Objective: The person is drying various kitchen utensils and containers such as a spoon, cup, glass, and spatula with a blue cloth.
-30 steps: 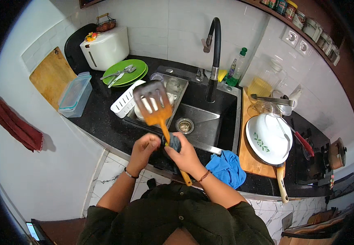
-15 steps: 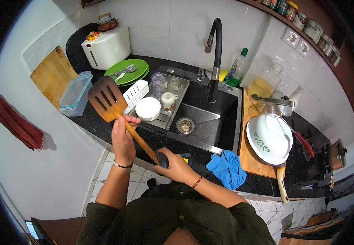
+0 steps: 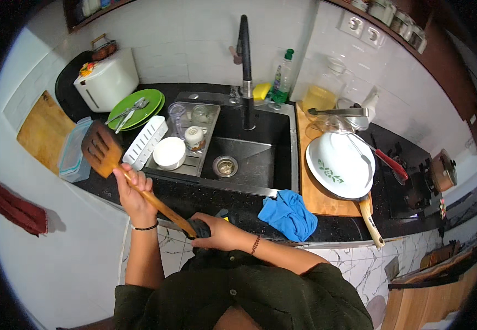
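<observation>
A slotted wooden spatula [image 3: 102, 155] lies slantwise across both hands, its blade up to the left and darkened toward the tip. My left hand [image 3: 134, 197] is closed round the handle just below the blade. At the lower end of the handle, my right hand [image 3: 216, 233] grips a dark grey, cloth-like piece [image 3: 199, 227] wrapped against the wood; its exact kind is hard to make out. Beyond the spatula, a white slotted basket [image 3: 146, 142] and a white bowl [image 3: 169, 153] stand beside the sink [image 3: 252, 159].
Green plates [image 3: 153, 99] with cutlery sit at the back left, near a clear lidded container [image 3: 73, 157]. A blue cloth [image 3: 289, 215] lies at the counter's front edge. On the right, a white pan [image 3: 340, 165] rests on a wooden board [image 3: 326, 206], its handle overhanging the edge.
The whole view has swung, so the counter sits farther left in the picture. Both hands keep their hold on the spatula, which stays in much the same place over the counter.
</observation>
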The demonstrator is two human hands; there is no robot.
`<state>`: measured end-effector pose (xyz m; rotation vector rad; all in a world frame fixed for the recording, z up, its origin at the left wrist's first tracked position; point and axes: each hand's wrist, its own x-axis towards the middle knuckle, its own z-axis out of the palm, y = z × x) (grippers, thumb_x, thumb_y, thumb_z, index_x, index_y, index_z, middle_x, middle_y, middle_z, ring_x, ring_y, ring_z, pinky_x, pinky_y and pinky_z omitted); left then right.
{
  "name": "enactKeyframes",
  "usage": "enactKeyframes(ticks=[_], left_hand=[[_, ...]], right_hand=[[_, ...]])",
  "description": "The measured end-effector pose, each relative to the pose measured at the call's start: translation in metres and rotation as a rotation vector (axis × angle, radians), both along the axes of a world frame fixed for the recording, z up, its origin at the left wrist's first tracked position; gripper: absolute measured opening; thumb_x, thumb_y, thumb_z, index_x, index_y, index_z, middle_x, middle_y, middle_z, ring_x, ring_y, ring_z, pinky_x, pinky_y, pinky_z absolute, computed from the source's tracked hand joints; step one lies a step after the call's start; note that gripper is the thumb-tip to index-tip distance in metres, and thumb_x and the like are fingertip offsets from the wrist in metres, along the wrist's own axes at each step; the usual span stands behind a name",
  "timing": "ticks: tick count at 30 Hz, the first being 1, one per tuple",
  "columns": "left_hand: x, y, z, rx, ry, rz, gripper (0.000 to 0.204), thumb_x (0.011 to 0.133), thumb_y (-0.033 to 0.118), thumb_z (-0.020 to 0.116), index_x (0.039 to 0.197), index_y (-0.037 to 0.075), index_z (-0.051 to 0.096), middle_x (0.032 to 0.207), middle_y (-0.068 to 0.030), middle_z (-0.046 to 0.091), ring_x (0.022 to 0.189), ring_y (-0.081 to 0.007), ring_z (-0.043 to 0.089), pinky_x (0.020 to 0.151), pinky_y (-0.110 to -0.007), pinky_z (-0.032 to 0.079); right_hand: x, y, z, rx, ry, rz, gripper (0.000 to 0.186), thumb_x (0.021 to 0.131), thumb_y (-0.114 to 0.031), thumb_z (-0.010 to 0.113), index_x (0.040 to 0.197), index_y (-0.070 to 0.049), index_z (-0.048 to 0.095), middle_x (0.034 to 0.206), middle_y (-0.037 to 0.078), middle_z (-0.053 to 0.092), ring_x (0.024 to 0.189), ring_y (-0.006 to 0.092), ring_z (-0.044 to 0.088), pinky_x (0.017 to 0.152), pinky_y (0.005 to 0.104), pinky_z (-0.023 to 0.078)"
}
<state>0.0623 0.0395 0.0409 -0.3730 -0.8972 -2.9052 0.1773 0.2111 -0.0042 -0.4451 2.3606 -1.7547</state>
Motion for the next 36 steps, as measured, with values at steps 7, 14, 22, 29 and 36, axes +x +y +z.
enactKeyframes(ticks=[7,14,22,29,36], left_hand=[[-0.006,-0.004,-0.006,0.009,-0.041,0.150,0.026,0.094,0.034,0.043,0.084,0.011,0.047,0.059,0.0038,0.035,0.048,-0.0053,0.033,0.042,-0.018,0.031],[0.015,0.065,-0.003,-0.223,0.138,0.086,0.023,0.097,0.030,0.036,0.088,0.010,0.042,0.063,0.0019,0.036,0.051,-0.0066,0.034,0.045,-0.020,0.031],[-0.013,0.020,0.020,-0.066,0.147,-0.145,0.027,0.097,0.034,0.036,0.089,0.010,0.044,0.061,0.0028,0.034,0.049,-0.0056,0.032,0.043,-0.019,0.028],[-0.063,-0.035,0.020,0.049,0.146,-0.236,0.032,0.095,0.039,0.036,0.091,0.009,0.047,0.059,0.0026,0.035,0.047,-0.0055,0.032,0.040,-0.017,0.029],[-0.054,-0.031,0.007,0.008,0.046,-0.342,0.033,0.095,0.042,0.035,0.093,0.010,0.045,0.059,0.0051,0.031,0.046,-0.0038,0.029,0.039,-0.017,0.027]], right_hand=[[0.002,0.037,0.015,-0.186,-0.053,-0.326,0.024,0.084,-0.015,0.060,0.103,-0.005,0.051,0.067,0.003,0.056,0.057,0.0085,0.053,0.055,0.0243,0.043],[-0.015,-0.023,0.039,0.037,0.783,-0.487,0.058,0.079,-0.024,0.065,0.124,-0.002,0.038,0.115,0.020,0.053,0.095,0.0356,0.057,0.079,0.0370,0.047],[-0.024,-0.054,0.000,0.107,0.305,-0.460,0.038,0.079,-0.025,0.066,0.104,-0.005,0.046,0.087,0.020,0.059,0.081,0.0394,0.058,0.066,0.0417,0.046],[-0.021,-0.062,-0.018,0.090,0.276,-0.419,0.039,0.079,-0.029,0.066,0.102,-0.005,0.047,0.081,0.021,0.059,0.080,0.0377,0.060,0.067,0.0403,0.047],[-0.053,-0.091,0.021,-0.127,0.408,-0.748,0.052,0.079,-0.027,0.066,0.117,0.001,0.044,0.104,0.020,0.058,0.093,0.0290,0.059,0.081,0.0356,0.044]])
